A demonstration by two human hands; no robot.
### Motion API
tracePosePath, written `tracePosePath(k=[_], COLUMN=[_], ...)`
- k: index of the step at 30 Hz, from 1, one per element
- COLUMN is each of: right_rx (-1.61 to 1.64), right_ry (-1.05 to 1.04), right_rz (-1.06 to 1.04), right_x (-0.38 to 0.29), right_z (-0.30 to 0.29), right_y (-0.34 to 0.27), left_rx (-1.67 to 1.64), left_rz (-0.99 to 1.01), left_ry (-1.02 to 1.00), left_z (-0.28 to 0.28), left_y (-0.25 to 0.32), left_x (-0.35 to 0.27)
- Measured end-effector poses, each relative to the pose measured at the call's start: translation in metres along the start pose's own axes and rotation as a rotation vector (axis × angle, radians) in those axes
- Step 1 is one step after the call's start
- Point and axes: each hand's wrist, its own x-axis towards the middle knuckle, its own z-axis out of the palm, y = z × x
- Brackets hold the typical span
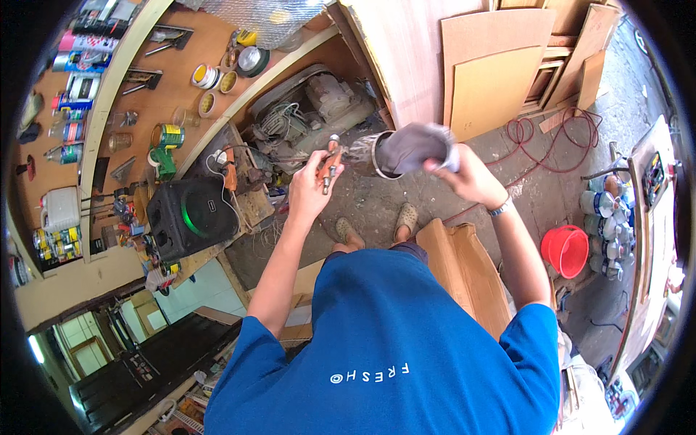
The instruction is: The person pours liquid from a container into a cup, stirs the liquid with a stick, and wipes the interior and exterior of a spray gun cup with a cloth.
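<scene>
My left hand (310,187) grips a spray gun with an orange body (330,166) and metal fittings, above the concrete floor. A stained metal cup (365,154) extends from the gun's right side, its round rim turned to the right. In my right hand (472,176) is a grey, rounded, container-like piece (416,149), blurred by motion. It overlaps the cup's mouth in view, so I cannot tell whether they touch. My right fingers curl around its lower right edge, and its contents are not clear.
A dusty machine with a motor (326,100) sits beyond my left hand. A black speaker (193,217) stands at left below shelves of cans. Wood panels (495,70) lean ahead. A red hose (524,138), red bucket (565,252) and cardboard (462,266) lie right.
</scene>
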Motion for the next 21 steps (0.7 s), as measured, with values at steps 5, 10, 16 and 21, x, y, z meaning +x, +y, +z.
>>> tracePosePath(k=[5, 10, 16, 21], right_rx=[1.023, 1.502, 1.886, 1.685], right_ry=[0.632, 0.656, 0.566, 0.962], right_rz=[0.186, 0.017, -0.176, 0.322], right_x=[-0.063, -0.082, -0.114, -0.097], right_z=[0.021, 0.039, 0.069, 0.070], right_y=[0.067, 0.065, 0.106, 0.064], left_rx=[-0.160, -0.155, -0.189, -0.105], left_rz=[0.028, 0.006, 0.124, 0.197], left_ry=[0.052, 0.059, 0.095, 0.134], left_z=[0.007, 0.001, -0.012, -0.029], left_y=[-0.024, -0.008, 0.021, 0.041], left_x=[-0.015, -0.031, -0.038, -0.039])
